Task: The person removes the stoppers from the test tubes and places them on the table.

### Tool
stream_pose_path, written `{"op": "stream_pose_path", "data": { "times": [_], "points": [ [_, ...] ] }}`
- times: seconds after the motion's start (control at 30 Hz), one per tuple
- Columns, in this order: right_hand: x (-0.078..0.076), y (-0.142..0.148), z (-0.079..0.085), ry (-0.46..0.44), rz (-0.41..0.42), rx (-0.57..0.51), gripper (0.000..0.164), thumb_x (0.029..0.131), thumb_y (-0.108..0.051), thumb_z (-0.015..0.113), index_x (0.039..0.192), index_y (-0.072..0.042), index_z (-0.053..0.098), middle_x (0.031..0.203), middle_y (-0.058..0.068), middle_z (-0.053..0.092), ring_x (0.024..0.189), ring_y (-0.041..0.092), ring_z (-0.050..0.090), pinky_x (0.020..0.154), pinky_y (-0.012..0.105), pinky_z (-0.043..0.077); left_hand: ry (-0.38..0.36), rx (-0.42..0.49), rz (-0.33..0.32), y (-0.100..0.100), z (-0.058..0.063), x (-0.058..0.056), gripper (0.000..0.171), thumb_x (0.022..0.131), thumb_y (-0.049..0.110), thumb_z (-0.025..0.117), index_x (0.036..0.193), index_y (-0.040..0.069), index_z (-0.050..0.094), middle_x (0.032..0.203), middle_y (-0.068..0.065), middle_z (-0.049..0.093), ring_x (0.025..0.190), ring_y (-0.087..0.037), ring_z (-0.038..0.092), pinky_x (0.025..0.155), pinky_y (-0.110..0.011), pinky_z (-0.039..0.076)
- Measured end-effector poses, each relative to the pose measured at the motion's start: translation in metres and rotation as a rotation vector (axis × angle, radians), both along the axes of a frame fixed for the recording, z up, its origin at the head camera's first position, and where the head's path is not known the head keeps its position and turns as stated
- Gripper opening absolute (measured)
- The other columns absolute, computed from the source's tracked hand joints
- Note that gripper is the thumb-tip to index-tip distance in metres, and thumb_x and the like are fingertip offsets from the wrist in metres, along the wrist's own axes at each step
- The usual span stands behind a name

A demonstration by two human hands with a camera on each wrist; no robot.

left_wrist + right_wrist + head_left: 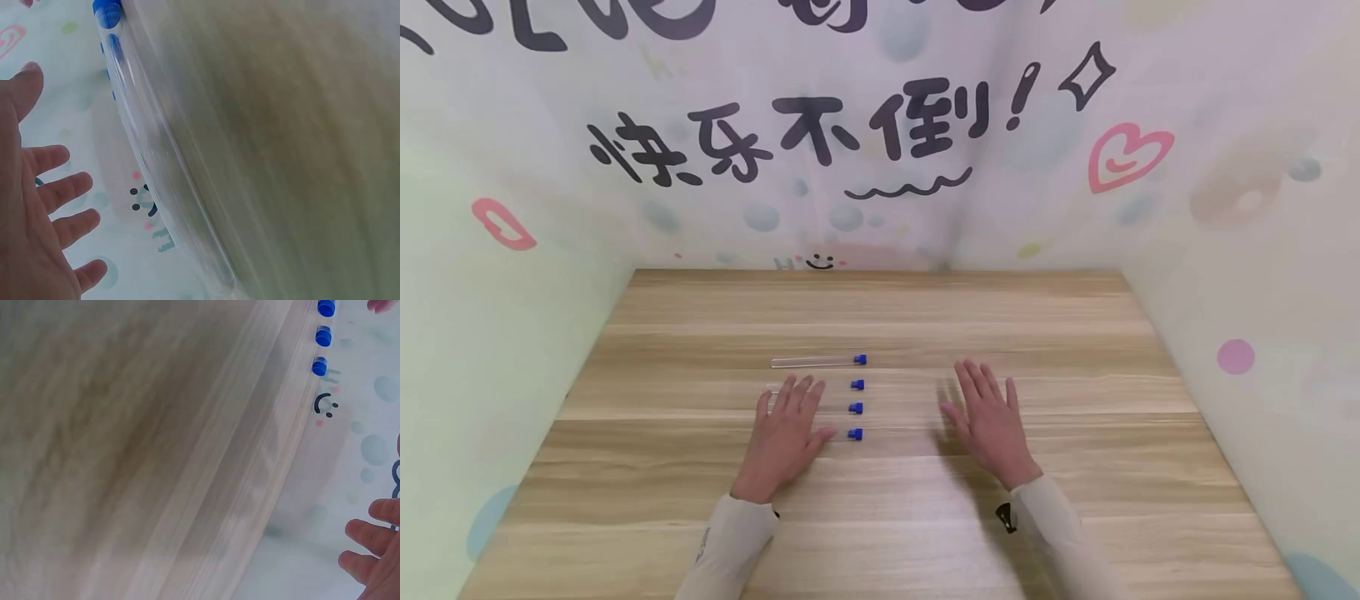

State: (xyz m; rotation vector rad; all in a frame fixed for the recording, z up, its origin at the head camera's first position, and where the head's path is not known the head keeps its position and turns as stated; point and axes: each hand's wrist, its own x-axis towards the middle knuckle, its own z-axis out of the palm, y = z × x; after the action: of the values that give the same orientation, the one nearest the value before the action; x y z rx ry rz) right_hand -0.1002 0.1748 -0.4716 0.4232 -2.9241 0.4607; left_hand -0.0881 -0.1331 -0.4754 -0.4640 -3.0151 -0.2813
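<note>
Several clear test tubes with blue caps lie side by side on the table, caps toward the right. The farthest test tube (pixel 816 362) shows along its whole length in the head view. My left hand (pixel 782 437), its fingers spread and nearly straight, is over the nearer ones and hides much of their clear bodies; their blue caps (pixel 856 408) stick out to its right. Close up in the left wrist view is one test tube (pixel 159 137), apart from the fingers. Away to the right, my right hand (pixel 992 425) holds nothing, fingers extended above the tabletop.
The wood-grain table (pixel 880 308) meets a white printed backdrop (pixel 880 225) at its far edge. Similar patterned side walls (pixel 1232 275) stand at left and right. Both forearms wear light sleeves (pixel 1048 512), with a dark item near the right cuff.
</note>
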Motion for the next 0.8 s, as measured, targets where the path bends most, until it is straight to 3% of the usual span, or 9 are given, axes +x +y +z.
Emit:
{"op": "stream_pose_path", "data": {
  "times": [0.3, 0.53, 0.8],
  "points": [
    [0.003, -0.011, 0.002, 0.027, 0.035, -0.015, 0.059, 0.095, -0.038, 0.055, 0.141, -0.004, 0.041, 0.142, 0.017, 0.047, 0.134, 0.037, 0.04, 0.109, 0.062, 0.024, 0.045, -0.032, -0.064, 0.002, -0.002, 0.003, 0.059, 0.081, 0.042, 0.072, 0.127, 0.01, 0.054, 0.124, -0.011, 0.059, 0.116, -0.03, 0.052, 0.095, -0.05, 0.041],
    [0.003, -0.016, -0.005, 0.07, 0.077, 0.004, 0.056, 0.091, -0.037, 0.06, 0.134, -0.003, 0.047, 0.134, 0.016, 0.052, 0.126, 0.034, 0.047, 0.106, 0.062, 0.029, -0.001, -0.03, -0.098, 0.006, -0.003, 0.002, 0.043, 0.08, 0.036, 0.074, 0.113, 0.012, 0.059, 0.109, -0.004, 0.059, 0.101, -0.023, 0.054, 0.086, -0.042, 0.043],
    [0.006, -0.021, -0.005, 0.021, 0.113, -0.021, 0.054, 0.091, -0.037, 0.062, 0.132, -0.003, 0.049, 0.13, 0.015, 0.055, 0.122, 0.034, 0.05, 0.105, 0.06, 0.033, -0.027, -0.089, -0.126, 0.007, -0.004, 0.003, 0.034, 0.081, 0.033, 0.074, 0.103, 0.012, 0.06, 0.099, -0.002, 0.058, 0.09, -0.019, 0.051, 0.08, -0.038, 0.043]
  ]
}}
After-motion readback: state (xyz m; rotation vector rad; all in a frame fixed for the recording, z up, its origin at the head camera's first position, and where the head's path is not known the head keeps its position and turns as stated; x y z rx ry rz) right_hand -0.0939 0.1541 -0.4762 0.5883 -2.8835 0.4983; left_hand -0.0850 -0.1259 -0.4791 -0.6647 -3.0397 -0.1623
